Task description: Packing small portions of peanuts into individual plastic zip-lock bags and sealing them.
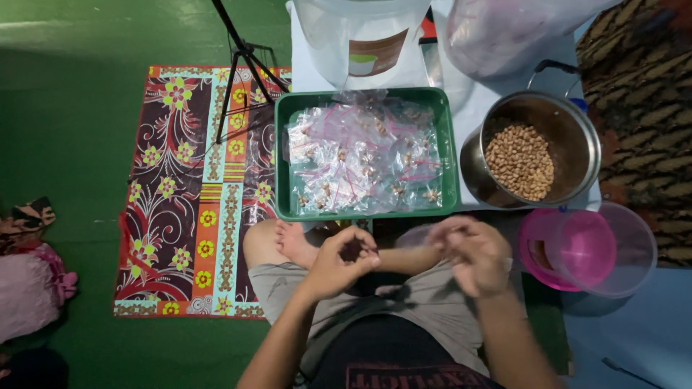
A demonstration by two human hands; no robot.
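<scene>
My fingers (355, 243) on the left hand (337, 263) are curled in tight, pinching something small and dark at their tips, just below the middle of the frame; it may be a few nuts, though the view is too dim for me to be sure. My right hand (472, 253) sits just beside it, a little right of centre, its fingers bent around a small clear plastic bag (417, 235) that shows as a pale, filmy patch between the two hands. Both hands hover over my crossed legs, with my bare foot (294, 241) lying just left of the left hand.

Directly above the hands, in the middle of the frame, I see a green rectangular plastic tray (282, 158) heaped with small clear zip bags (364, 155), each holding a few brown nuts. To the right of the tray stands a round metal pot (577, 137) with a mound of light brown peanuts (520, 160) in it. Below the pot, at the right edge, a pink round plastic container (569, 251) lies beside a clear plastic lid (634, 248) that overlaps it.

At the upper centre stands a large translucent white bucket (360, 36), and a big clear plastic sack (504, 29) lies to its right. A patterned floral mat (191, 194) in red, black and turquoise covers the green floor (65, 108) on the left, with the black legs of a tripod (234, 65) standing on it.
</scene>
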